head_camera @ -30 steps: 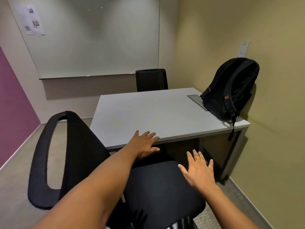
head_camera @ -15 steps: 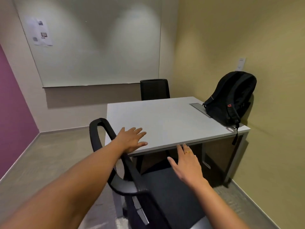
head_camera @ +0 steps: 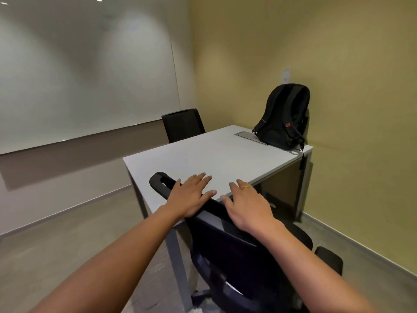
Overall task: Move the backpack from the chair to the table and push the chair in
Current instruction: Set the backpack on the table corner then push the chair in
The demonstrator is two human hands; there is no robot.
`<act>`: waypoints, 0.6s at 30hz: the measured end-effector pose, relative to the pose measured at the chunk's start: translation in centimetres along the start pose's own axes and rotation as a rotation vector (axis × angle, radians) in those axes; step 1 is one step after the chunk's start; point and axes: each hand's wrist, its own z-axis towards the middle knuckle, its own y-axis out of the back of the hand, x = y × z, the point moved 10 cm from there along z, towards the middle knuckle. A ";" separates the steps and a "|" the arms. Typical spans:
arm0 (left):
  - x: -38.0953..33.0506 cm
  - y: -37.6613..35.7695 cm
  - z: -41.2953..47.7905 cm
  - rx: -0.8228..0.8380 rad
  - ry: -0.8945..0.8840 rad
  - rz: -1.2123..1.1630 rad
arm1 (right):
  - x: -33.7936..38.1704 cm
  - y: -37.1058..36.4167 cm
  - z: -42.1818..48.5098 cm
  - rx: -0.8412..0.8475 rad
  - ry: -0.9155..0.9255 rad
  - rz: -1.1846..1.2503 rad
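The black backpack (head_camera: 282, 118) stands upright on the far right corner of the grey table (head_camera: 203, 159), leaning on the yellow wall. The black mesh office chair (head_camera: 228, 249) is at the table's near edge with its backrest towards me and its seat partly under the tabletop. My left hand (head_camera: 191, 196) lies flat on the top rail of the backrest, fingers spread and straight. My right hand (head_camera: 247, 205), with a gold ring, rests on the same rail a little to the right, fingers also apart. Neither hand is curled round the rail.
A second black chair (head_camera: 182, 125) stands at the table's far side below a large whiteboard (head_camera: 85, 71). A cable hatch (head_camera: 250, 137) is set in the tabletop beside the backpack. The yellow wall (head_camera: 349, 109) runs close along the right. Open floor lies to the left.
The chair has swung round so its backrest faces me and has come closer to the table. Both hands have moved from above the seat onto the backrest's top rail.
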 end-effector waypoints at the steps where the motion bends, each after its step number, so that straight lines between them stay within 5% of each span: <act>1: -0.1 0.1 -0.2 -0.004 -0.015 -0.012 | 0.5 -0.4 -0.5 0.001 -0.024 -0.015; 11: 1.5 -0.5 -0.9 -0.055 -0.042 -0.173 | 2.9 -1.6 -2.6 -0.249 -0.104 -0.158; 18: 0.8 -0.2 0.0 -0.078 -0.089 -0.196 | 1.8 -1.3 -2.4 -0.246 -0.039 -0.193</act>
